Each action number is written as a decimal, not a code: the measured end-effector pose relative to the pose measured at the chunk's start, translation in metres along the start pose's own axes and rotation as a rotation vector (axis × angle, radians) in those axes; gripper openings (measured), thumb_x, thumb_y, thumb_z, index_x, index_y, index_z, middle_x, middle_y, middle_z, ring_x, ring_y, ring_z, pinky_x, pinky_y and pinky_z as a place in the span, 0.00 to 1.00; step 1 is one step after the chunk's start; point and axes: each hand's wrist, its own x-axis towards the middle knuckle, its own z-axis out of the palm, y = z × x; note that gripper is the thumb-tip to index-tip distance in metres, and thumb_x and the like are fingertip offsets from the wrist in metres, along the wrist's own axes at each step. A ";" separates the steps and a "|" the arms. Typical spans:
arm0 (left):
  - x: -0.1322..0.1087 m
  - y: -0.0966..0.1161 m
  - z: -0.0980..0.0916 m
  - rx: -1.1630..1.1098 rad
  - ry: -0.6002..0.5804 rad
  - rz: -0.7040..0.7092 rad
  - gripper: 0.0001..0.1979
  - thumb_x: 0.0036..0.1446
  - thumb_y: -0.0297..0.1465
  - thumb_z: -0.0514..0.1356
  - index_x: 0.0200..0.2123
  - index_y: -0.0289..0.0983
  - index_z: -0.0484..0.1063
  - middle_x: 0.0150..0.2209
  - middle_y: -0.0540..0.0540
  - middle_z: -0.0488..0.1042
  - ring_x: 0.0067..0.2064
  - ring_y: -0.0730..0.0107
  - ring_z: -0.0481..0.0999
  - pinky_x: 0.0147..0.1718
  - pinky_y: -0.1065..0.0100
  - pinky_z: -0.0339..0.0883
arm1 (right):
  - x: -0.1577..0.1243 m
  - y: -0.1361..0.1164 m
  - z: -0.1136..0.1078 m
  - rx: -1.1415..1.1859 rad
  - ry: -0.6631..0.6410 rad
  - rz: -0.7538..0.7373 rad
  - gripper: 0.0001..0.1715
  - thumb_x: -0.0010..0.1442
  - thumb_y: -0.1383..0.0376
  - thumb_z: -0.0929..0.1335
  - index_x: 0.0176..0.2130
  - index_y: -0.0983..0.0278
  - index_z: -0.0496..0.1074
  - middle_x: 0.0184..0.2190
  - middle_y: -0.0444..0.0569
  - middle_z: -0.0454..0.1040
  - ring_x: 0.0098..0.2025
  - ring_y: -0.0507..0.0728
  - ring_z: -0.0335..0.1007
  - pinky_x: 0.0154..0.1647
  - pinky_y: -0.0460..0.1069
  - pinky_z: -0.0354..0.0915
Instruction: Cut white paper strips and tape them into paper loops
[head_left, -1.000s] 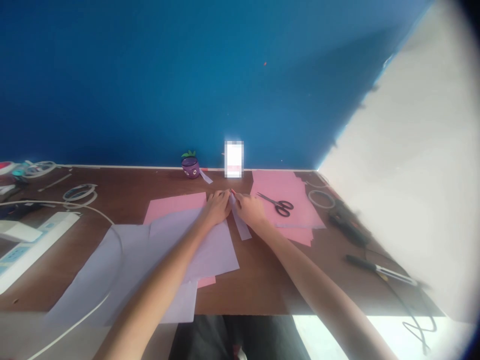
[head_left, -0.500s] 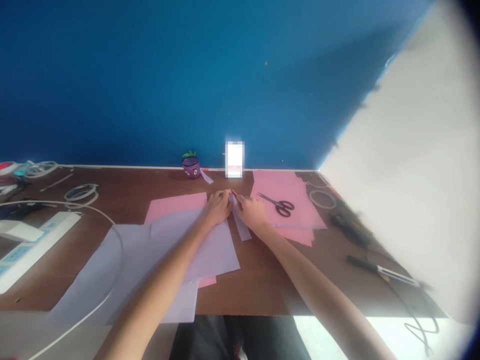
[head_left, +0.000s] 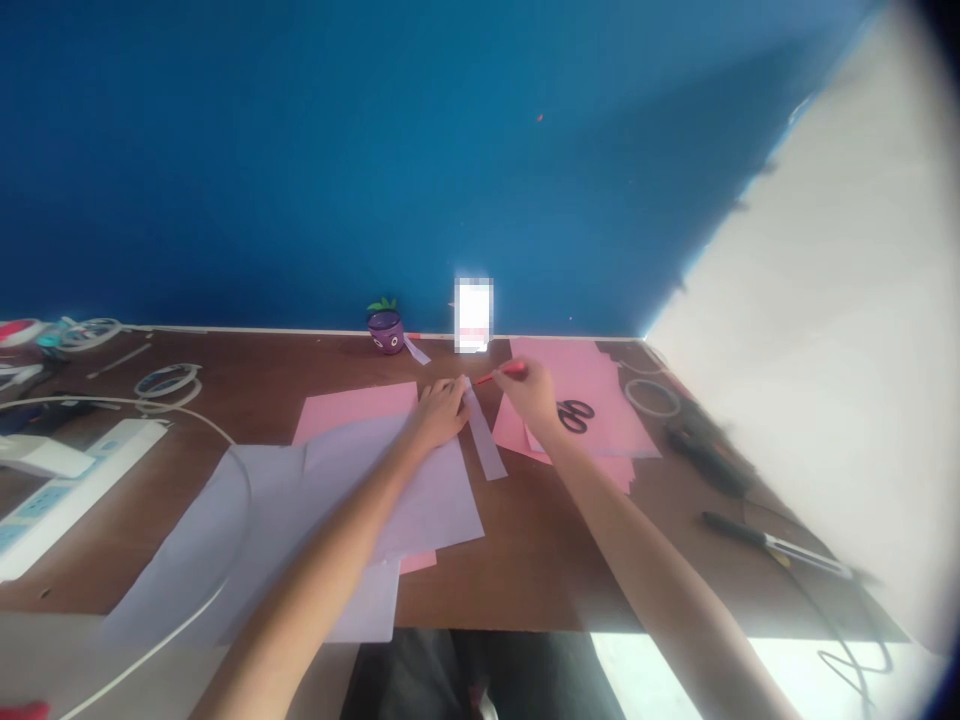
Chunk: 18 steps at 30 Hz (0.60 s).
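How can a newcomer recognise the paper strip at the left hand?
On the brown table, find the wide lavender sheets. Just right of them, a pale strip runs from the left hand toward the near edge. Unlike those sheets, it is long and narrow.

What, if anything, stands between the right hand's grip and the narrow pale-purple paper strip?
Nothing visible does: the right hand holds a slim, red, pen-like tool pointing across bare brown tabletop toward the paper strip.
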 end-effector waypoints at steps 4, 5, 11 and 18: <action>0.000 0.000 0.000 -0.015 0.001 0.006 0.21 0.64 0.35 0.48 0.60 0.40 0.55 0.51 0.43 0.71 0.57 0.57 0.64 0.52 0.56 0.59 | 0.034 0.001 -0.005 0.387 0.172 0.143 0.07 0.56 0.61 0.64 0.34 0.61 0.67 0.31 0.47 0.73 0.34 0.54 0.67 0.32 0.47 0.61; 0.000 0.000 0.001 -0.011 0.003 0.008 0.21 0.65 0.35 0.48 0.60 0.40 0.56 0.52 0.43 0.71 0.57 0.57 0.63 0.53 0.56 0.59 | 0.043 0.002 -0.004 0.440 0.209 0.187 0.06 0.56 0.62 0.63 0.35 0.61 0.66 0.30 0.47 0.72 0.35 0.54 0.67 0.33 0.47 0.62; -0.001 -0.001 0.004 0.020 0.009 -0.012 0.23 0.65 0.35 0.47 0.62 0.38 0.55 0.55 0.41 0.69 0.59 0.57 0.62 0.54 0.56 0.58 | 0.083 0.004 0.017 0.660 0.128 0.260 0.08 0.60 0.59 0.60 0.32 0.59 0.58 0.24 0.40 0.60 0.26 0.50 0.62 0.31 0.46 0.65; 0.001 -0.002 0.007 0.046 0.028 0.003 0.21 0.64 0.34 0.48 0.59 0.37 0.59 0.61 0.40 0.64 0.61 0.56 0.61 0.56 0.55 0.58 | 0.095 -0.004 0.058 0.612 -0.063 0.101 0.12 0.64 0.51 0.58 0.38 0.57 0.57 0.22 0.36 0.55 0.17 0.48 0.50 0.18 0.44 0.54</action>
